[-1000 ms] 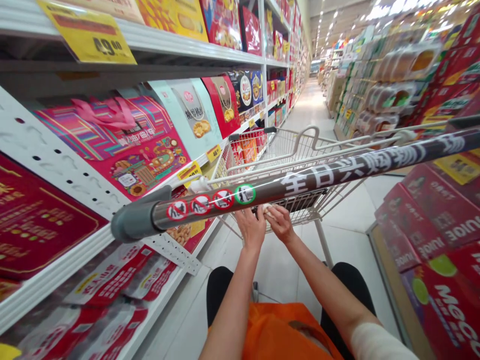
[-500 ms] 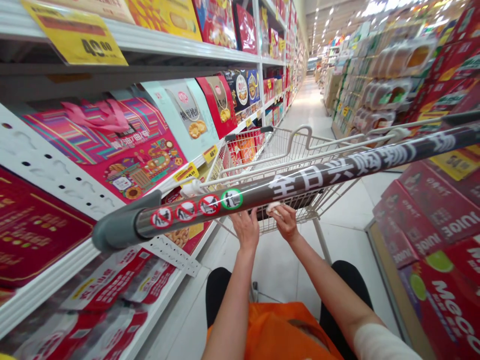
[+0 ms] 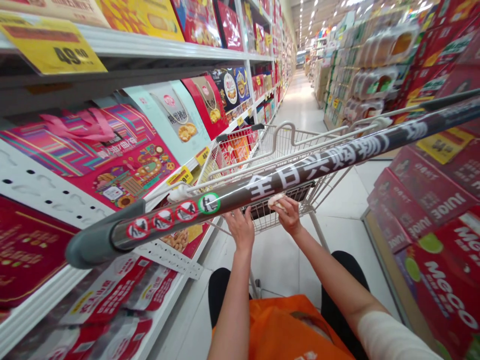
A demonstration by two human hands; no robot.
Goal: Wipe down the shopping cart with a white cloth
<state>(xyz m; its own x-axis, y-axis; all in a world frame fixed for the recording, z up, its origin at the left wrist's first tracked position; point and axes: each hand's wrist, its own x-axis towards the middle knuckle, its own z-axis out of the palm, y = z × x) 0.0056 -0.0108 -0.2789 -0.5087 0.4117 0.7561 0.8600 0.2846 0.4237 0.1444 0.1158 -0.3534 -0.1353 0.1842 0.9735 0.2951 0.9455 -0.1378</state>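
The right hand [image 3: 288, 215] moves farther from the left hand [image 3: 241, 231], so it alone pinches the white cloth [image 3: 276, 201], below the cart handle [image 3: 235, 194] at twelve o'clock from the body [image 3: 268, 332]. The left fingers stand apart at eleven o'clock; whether they touch the handle, one cannot tell.

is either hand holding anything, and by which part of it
The right hand holds a small crumpled whitish wad, perhaps cloth, by its near side, with the far side sticking out. The left hand has nothing visible in it.
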